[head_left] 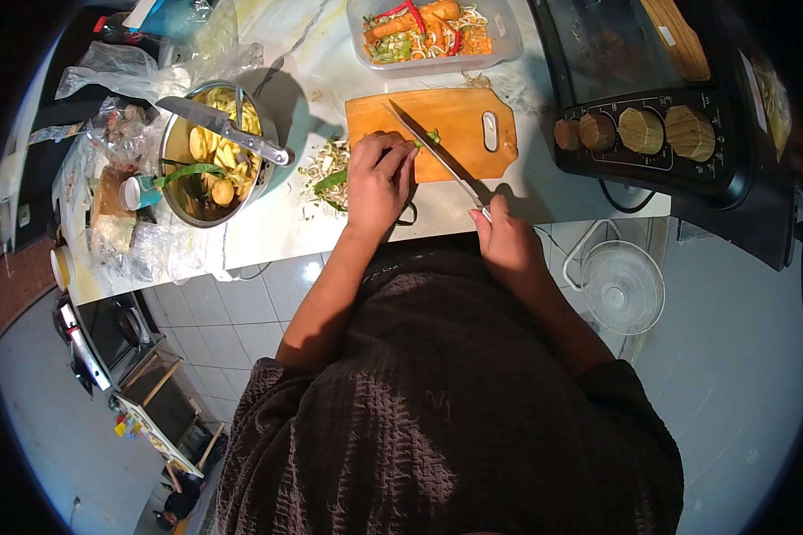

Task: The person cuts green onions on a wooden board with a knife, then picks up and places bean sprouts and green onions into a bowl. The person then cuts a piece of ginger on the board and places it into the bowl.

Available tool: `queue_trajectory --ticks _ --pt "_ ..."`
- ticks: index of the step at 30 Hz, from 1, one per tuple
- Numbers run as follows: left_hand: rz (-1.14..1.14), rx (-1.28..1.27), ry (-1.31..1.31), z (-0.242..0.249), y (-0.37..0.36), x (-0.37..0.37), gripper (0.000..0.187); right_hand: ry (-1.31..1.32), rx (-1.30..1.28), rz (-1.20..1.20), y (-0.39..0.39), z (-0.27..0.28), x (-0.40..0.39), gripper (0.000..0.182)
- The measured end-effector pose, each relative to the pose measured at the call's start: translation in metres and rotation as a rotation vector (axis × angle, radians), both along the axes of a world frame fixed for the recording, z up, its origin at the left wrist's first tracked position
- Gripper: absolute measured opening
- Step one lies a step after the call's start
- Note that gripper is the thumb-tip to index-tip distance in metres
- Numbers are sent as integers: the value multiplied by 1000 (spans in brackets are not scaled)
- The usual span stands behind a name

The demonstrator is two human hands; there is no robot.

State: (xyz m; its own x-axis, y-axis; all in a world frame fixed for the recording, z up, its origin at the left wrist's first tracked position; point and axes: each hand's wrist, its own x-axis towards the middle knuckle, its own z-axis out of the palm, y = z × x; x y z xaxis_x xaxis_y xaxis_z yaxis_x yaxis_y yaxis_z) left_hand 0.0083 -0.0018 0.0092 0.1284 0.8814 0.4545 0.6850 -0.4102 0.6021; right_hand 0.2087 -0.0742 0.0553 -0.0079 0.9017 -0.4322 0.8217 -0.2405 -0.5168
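Note:
My right hand [512, 239] is closed round the handle of a long knife [439, 155], its blade slanting across a wooden cutting board [466, 105]. Small cut green vegetable pieces [432, 138] lie against the blade. On the board's left end, my left hand [382, 178] has its fingers curled together, gripping a green vegetable that is mostly hidden under them. Beside that hand lies a pile of bean sprouts [330, 169] with a green pod or leaf among them. Behind the board stands a plastic container [355, 34] holding carrots, red chillies, sprouts and chopped greens.
A metal pot [171, 192] of yellow pieces stands to the left, with a second knife [207, 118] across its rim. Plastic bags [120, 71] and a small jar [139, 192] crowd the left side. A black oven [660, 134] is at right; a white fan [625, 287] stands below.

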Motion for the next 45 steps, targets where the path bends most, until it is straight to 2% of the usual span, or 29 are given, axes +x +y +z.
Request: queue_trajectory --ticks 14,18,29,41,43,45 --pt "-18 3 -31 -2 3 -1 8 9 -72 35 6 5 -1 31" --pt "-22 -6 -27 0 2 -1 8 -29 -125 45 7 -14 2 32" --pt "2 19 -2 -4 -4 0 14 -58 41 54 -10 -11 14 32" --pt "7 -20 -24 -5 2 7 14 3 37 -21 -5 -2 6 32" --pt "60 37 110 -3 2 7 12 -1 0 -28 -3 0 3 32" --pt "63 33 125 -2 2 7 12 -6 -39 -31 -2 1 1 33"
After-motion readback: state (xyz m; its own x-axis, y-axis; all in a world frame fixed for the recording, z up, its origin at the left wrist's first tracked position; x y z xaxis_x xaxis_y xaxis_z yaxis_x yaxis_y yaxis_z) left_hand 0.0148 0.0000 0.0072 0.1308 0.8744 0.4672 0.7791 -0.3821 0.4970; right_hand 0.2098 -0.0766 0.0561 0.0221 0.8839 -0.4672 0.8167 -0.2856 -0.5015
